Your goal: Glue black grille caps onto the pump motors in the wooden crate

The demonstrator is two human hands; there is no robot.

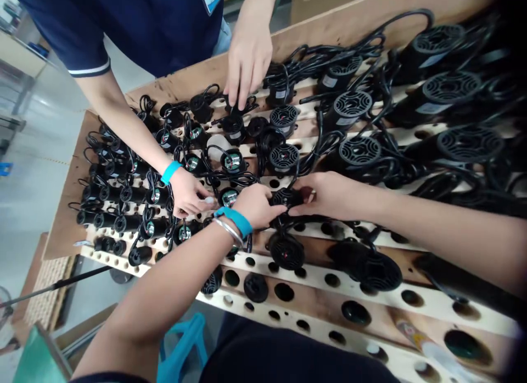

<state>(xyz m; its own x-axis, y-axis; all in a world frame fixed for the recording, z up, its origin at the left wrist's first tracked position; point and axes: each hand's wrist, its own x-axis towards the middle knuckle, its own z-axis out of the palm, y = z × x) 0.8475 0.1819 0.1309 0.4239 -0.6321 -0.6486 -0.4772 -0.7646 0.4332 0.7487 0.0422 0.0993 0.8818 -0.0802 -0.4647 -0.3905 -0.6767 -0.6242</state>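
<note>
My left hand [258, 205], with a blue wristband and a bangle at the wrist, grips the near left side of a black round housing [285, 196]. My right hand [315, 193] closes on the same housing from the right, thumb and fingers pinched at its edge. A small pale piece shows by the right fingers; its kind is unclear. Just in front of the hands a black housing with a slotted grille top [287, 250] sits in the wooden rack [313, 240]. Behind them stands another grille-topped housing [284, 158] with black cable around it.
Across the rack, a co-worker's hand [191, 193] with a blue band is close to my left wrist; their other hand [249, 54] reaches to a housing. Open housings with green circuit boards [233, 161] stand at left. Cables [317, 65] tangle behind. A blue stool [185, 344] is below.
</note>
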